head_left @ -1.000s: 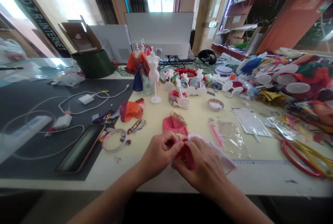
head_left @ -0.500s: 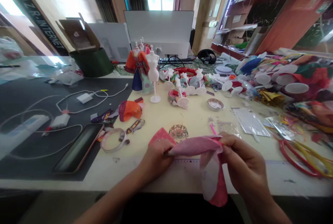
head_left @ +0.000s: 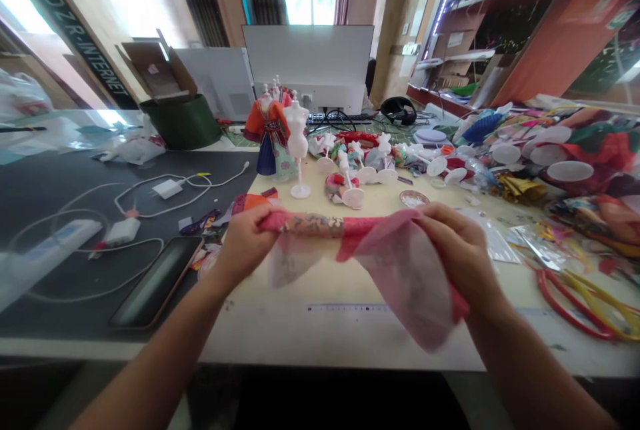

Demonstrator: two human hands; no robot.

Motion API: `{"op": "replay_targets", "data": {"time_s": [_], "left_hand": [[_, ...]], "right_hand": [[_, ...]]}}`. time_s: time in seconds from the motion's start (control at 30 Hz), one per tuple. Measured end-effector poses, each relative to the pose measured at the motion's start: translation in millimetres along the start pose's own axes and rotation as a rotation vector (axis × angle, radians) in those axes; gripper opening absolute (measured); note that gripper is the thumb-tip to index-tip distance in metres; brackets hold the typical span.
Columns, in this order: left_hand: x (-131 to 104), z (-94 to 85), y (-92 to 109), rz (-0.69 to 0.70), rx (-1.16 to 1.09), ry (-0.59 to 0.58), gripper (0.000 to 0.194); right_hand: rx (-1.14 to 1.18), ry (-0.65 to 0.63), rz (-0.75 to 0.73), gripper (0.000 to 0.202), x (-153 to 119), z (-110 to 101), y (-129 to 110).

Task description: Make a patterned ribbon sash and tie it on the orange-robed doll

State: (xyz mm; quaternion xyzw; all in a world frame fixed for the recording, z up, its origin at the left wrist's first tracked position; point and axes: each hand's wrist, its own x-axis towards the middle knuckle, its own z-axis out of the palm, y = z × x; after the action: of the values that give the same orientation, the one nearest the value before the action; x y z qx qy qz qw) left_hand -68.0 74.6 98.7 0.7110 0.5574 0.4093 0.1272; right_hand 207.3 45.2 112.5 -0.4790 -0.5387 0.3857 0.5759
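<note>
A pink piece of sheer fabric (head_left: 365,233) with a gold-and-dark patterned band is stretched between my two hands above the table. My left hand (head_left: 247,237) is closed on its left end. My right hand (head_left: 457,247) pinches the other end, and a loose pale pink flap hangs down beside it. Below the cloth a clear ruler (head_left: 345,308) lies on the pale table. Behind it stand a bare white mini dress form (head_left: 297,140) and one dressed in an orange and blue outfit (head_left: 267,130). My left hand partly hides an orange cloth piece (head_left: 245,202).
At the left, a phone (head_left: 153,283) and white cables lie on a dark mat (head_left: 90,183). Red-handled scissors (head_left: 570,307) and a yellow-handled pair are at the right, before a heap of doll clothes and stands (head_left: 565,150). A monitor (head_left: 307,57) stands at the back.
Both hands have risen and moved apart, drawing the fabric taut. The patterned piece that lay on the table is now lifted with the pink cloth. The loose flap has swung right.
</note>
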Motion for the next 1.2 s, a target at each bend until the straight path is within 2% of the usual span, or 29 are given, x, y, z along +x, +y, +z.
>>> {"op": "replay_targets", "data": {"time_s": [0.13,0.23,0.33,0.4,0.47,0.57,0.63,0.73,0.83,0.93,0.97,1.07,1.2], "left_hand": [[20,-11.9,9,0.084,0.048,0.152,0.026],[14,-13.5,15,0.219,0.114,0.207,0.023],[-9,2.8,1,0.314,0.204,0.066,0.022],[-28,19.3,-16,0.348,0.263,-0.034,0.021],[-45,33.7,-32,0.319,0.276,-0.136,0.021],[-57,44.4,-41,0.233,0.263,-0.166,0.020],[-56,45.2,-38,0.167,0.225,-0.160,0.018],[-48,43.7,-27,0.066,0.154,-0.169,0.015],[-40,43.8,-16,0.015,0.145,-0.147,0.013],[-36,44.3,-13,0.011,0.166,-0.128,0.010],[-36,43.9,-14,0.023,0.173,-0.122,0.009],[-45,40.8,-21,0.174,0.210,-0.089,0.009],[-68,35.2,-31,0.543,0.273,-0.075,0.019]], "right_hand": [[-0.036,0.018,-0.279,0.009,39,21,14],[-0.177,0.026,-0.461,0.010,57,25,21],[-0.523,-0.016,-0.487,0.010,60,20,39],[-0.639,-0.028,-0.473,0.018,53,16,55],[-0.682,-0.069,-0.466,0.023,39,15,70],[-0.756,-0.253,-0.504,0.022,10,24,79],[-0.807,-0.380,-0.552,0.022,-10,36,76],[-0.862,-0.471,-0.578,0.029,-30,58,71],[-0.981,-0.457,-0.604,0.037,-30,79,75],[-1.096,-0.372,-0.707,0.012,-16,89,86],[-1.106,-0.358,-0.727,0.014,-10,88,88],[-1.092,-0.338,-0.753,0.019,4,74,87],[-1.047,-0.355,-0.763,0.018,4,36,77]]}}
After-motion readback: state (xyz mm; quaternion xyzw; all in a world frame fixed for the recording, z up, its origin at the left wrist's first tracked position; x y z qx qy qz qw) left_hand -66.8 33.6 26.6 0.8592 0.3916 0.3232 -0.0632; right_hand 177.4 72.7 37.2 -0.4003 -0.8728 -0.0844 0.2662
